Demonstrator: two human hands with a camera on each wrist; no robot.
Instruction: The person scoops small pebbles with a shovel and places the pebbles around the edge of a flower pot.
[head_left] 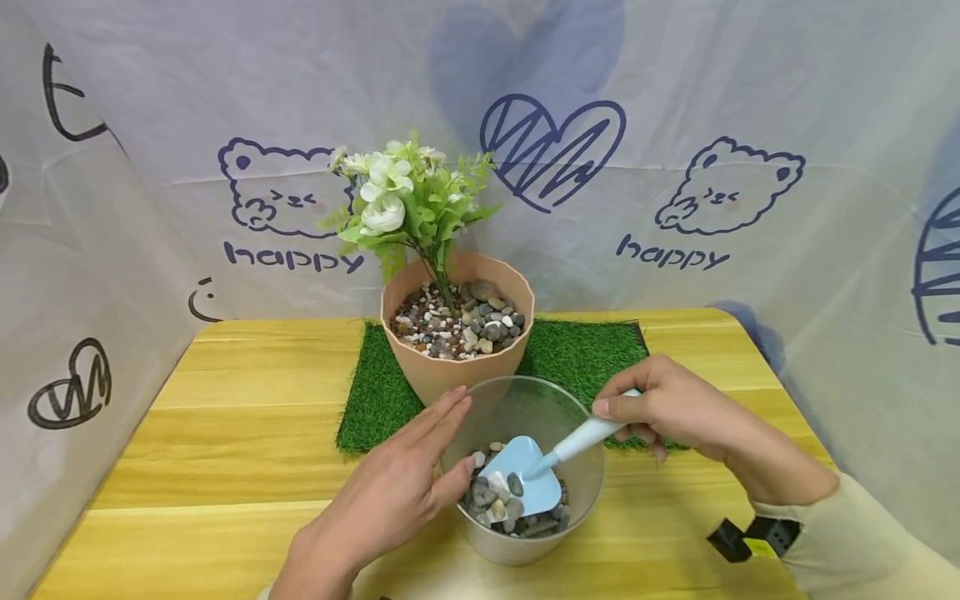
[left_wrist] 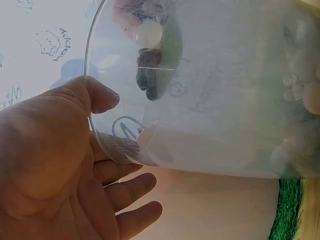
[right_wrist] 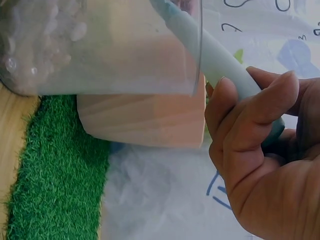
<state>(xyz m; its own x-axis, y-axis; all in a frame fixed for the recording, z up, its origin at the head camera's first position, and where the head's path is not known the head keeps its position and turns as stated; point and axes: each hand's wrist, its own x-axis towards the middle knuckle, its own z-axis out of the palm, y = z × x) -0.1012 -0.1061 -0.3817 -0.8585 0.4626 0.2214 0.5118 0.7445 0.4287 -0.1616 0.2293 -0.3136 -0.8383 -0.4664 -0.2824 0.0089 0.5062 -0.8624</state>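
My right hand (head_left: pixel 660 408) grips the pale handle of a light blue hand trowel (head_left: pixel 522 467), as the right wrist view also shows. The blade rests tilted among grey and white pebbles (head_left: pixel 498 504) inside a clear plastic bucket (head_left: pixel 517 550), with several stones on it. At the bucket's left rim, my left hand (head_left: pixel 390 479) holds the wall, thumb over the inner side and fingers along the outside. In the left wrist view the thumb (left_wrist: pixel 102 96) crosses the rim while the other fingers (left_wrist: pixel 131 192) lie outside, loosely bent.
Behind the bucket, a peach flowerpot (head_left: pixel 427 367) holds pebbles, gravel and a plant with white flowers (head_left: pixel 408 196). The pot stands on a green artificial grass mat (head_left: pixel 375 417) on a wooden table (head_left: pixel 217 442). A printed white cloth (head_left: pixel 420 75) hangs around the table's back and sides.
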